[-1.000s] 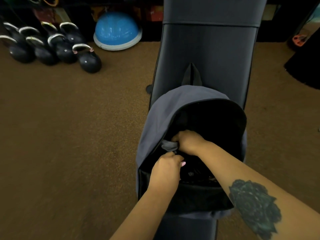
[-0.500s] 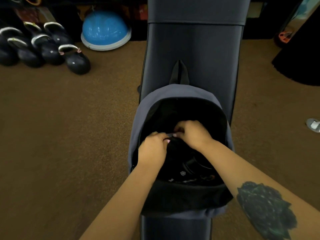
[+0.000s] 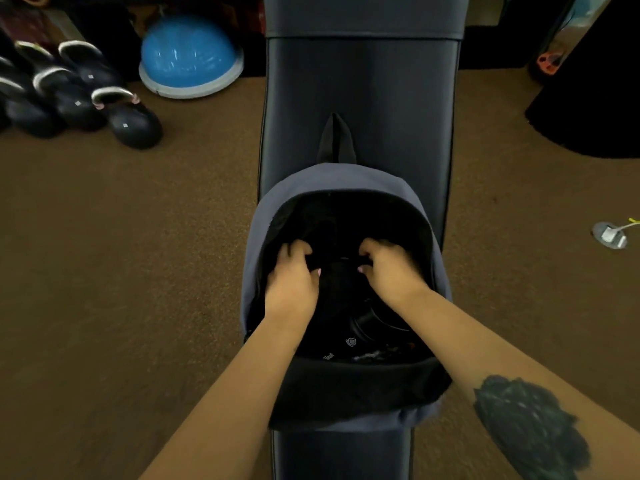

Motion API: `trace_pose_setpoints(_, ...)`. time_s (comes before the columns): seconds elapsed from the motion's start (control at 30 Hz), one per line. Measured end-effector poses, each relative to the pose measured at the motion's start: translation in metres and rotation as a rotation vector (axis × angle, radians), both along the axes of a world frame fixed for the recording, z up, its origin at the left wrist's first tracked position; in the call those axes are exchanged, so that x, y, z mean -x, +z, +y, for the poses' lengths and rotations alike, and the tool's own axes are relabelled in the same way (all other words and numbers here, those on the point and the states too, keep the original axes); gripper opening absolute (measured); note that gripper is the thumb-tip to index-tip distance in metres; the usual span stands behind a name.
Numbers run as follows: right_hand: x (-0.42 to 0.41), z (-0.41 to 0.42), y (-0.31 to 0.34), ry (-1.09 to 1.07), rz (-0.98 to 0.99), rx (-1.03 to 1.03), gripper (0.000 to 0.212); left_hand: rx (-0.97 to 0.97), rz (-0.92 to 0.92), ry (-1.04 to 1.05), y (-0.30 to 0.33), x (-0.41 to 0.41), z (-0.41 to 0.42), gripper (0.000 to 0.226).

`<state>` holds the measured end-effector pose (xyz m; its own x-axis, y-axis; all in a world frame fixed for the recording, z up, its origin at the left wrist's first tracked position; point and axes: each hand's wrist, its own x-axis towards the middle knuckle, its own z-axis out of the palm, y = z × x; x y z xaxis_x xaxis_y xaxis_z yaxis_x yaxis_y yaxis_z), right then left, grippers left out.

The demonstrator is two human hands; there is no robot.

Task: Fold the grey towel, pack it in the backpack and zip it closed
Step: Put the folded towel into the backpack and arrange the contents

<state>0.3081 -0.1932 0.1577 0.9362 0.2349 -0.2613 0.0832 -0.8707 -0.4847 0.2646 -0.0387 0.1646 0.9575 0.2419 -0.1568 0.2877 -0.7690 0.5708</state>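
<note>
The grey backpack [image 3: 337, 178] lies open on a black padded bench [image 3: 360, 91], its dark interior facing me. Both my hands are inside the opening. My left hand [image 3: 292, 277] and my right hand [image 3: 393, 268] each pinch a dark fabric edge that runs between them across the inside of the bag. The grey towel does not show; the inside is too dark to tell where it lies. Some black items with small white markings [image 3: 351, 342] sit low in the bag.
Several black kettlebells [image 3: 133, 124] and a blue balance dome [image 3: 188, 53] stand on the brown carpet at the far left. A small metal floor plate [image 3: 609, 234] lies to the right, and a dark shape [image 3: 588, 109] fills the far right.
A second ago a bit of grey towel showed at my right hand inside the bag; it has gone out of sight. My hands have moved apart along the dark edge.
</note>
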Motion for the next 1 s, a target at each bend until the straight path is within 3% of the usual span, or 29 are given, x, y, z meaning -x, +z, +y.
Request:
trace_pose_setpoints(0.2,0.054,-0.017,0.019,0.024,-0.205,-0.091,0.030,0.022,-0.152,-0.027,0.012,0.032,-0.003,0.022)
trace_pose_setpoints(0.53,0.065,-0.030,0.011,-0.013,0.237,0.087,0.088,0.056,0.301,-0.219,-0.005,0.046,-0.017,0.054)
trace_pose_setpoints(0.67,0.060,-0.032,0.001,-0.047,0.359,0.067,0.094,0.039,0.366,-0.264,-0.011,0.047,-0.022,0.063)
trace_pose_setpoints(1.0,0.058,-0.013,0.001,-0.128,0.332,-0.145,0.085,0.097,0.378,-0.294,-0.007,0.048,-0.029,0.090)
